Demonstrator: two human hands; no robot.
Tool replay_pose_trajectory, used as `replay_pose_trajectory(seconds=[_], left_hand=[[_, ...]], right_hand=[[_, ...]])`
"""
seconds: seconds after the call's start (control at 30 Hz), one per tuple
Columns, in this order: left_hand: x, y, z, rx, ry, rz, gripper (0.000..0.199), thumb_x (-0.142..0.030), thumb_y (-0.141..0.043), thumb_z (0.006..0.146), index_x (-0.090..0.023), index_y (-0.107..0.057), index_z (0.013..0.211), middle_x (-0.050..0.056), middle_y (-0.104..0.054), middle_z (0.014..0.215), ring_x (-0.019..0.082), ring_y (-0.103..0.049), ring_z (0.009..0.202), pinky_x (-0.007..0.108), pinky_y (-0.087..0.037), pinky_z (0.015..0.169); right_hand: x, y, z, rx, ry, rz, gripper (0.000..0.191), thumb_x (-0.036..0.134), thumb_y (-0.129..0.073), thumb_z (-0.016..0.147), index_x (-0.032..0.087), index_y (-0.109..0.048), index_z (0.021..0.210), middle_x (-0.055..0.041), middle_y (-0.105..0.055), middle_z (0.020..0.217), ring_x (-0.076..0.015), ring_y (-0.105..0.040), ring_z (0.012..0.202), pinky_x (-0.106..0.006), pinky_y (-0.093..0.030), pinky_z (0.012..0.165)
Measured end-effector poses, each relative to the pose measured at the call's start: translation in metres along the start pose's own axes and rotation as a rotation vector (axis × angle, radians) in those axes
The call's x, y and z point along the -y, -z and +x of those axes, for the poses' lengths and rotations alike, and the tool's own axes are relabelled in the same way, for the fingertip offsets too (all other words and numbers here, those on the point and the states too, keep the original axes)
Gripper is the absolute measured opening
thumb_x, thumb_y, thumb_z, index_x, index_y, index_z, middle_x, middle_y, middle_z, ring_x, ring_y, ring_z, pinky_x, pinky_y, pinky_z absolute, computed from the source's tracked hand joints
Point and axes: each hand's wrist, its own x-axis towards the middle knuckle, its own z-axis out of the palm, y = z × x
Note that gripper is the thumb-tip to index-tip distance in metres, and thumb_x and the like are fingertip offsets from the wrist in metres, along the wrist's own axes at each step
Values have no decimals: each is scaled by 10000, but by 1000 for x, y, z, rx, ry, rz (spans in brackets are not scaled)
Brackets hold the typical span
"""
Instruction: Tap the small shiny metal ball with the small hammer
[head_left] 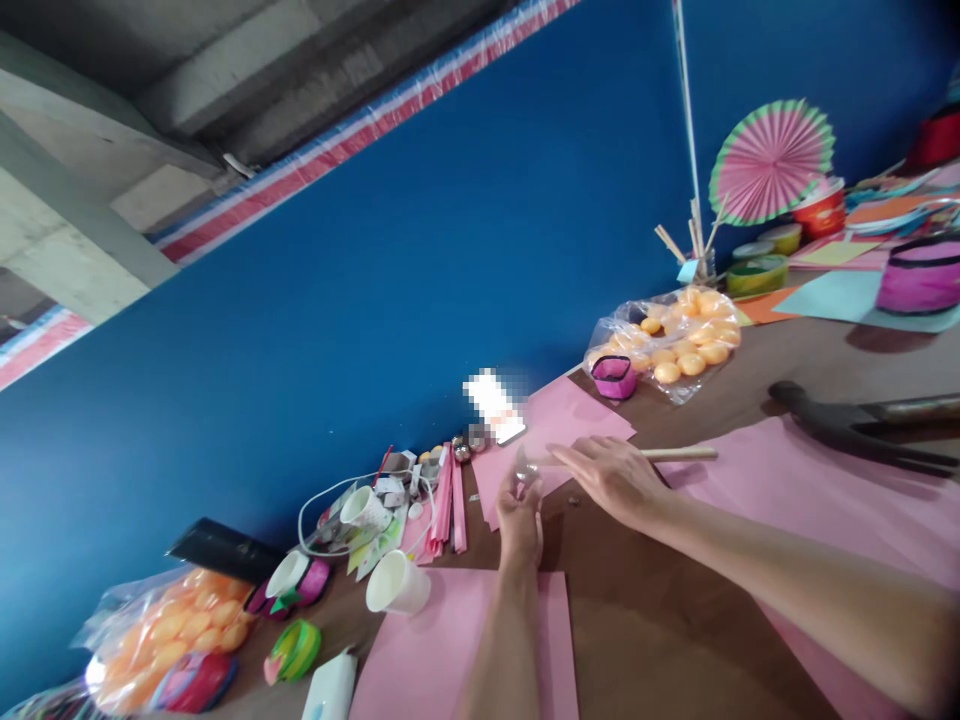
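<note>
My left hand (519, 520) is closed around a small shiny silver ball (526, 470), holding it just above the brown table. Its fingers hide part of the ball. Beside it, my right hand (604, 475) grips a pale wooden stick (686, 454), which pokes out to the right past the wrist. The stick's left end comes close to the ball; whether they touch I cannot tell. Behind both hands lie pink paper sheets (592, 415). A couple of similar silver balls (461, 450) sit by the blue wall.
A hammer (832, 425) lies on pink paper (750, 480) at right. Bagged orange balls (690, 355) stand at the back, with another bag (187, 630) at left. A white paper cup (397, 583) is near my left forearm. Pink strips (450, 500) and a bright, blurred phone (499, 410) are by the wall.
</note>
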Motion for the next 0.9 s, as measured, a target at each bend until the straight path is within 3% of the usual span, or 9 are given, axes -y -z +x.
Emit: replay_pose_trajectory(seconds=[0.1,0.27,0.43,0.6,0.9], left_hand=[[3,2,2,-41,13,28,339,-202,-678,645,-178,-615,978,37,-624,862,124,-574,835,267,-405,809],[6,2,4,-45,-10,-57,423,-242,-679,661,-203,-572,1068,50,-619,919,126,-579,828,285,-415,801],[5,1,4,-89,37,-108,346,-277,-686,652,-201,-599,978,33,-628,861,122,-596,761,304,-434,770],[4,1,3,-71,28,-109,276,-280,-669,674,-174,-592,917,37,-624,845,118,-592,759,278,-433,732],[6,3,5,-94,5,-113,262,-267,-689,654,-167,-545,848,29,-616,806,111,-594,738,262,-436,709]], right_hand=[[1,-2,-1,55,11,-15,340,152,-477,832,266,-497,1152,-9,-589,738,-143,-529,693,-258,-322,630],[1,1,1,-7,-17,0,311,162,-426,859,236,-502,1152,-34,-593,757,-150,-531,734,-262,-327,657],[0,2,1,36,-46,24,294,142,-449,837,247,-527,1100,-19,-585,723,-142,-532,714,-242,-323,614],[0,4,1,-22,-92,55,296,137,-401,857,217,-522,1115,-38,-600,771,-137,-537,737,-239,-335,638],[0,2,1,-25,-20,-12,294,144,-428,852,232,-526,1115,-27,-593,739,-137,-530,724,-245,-318,631]])
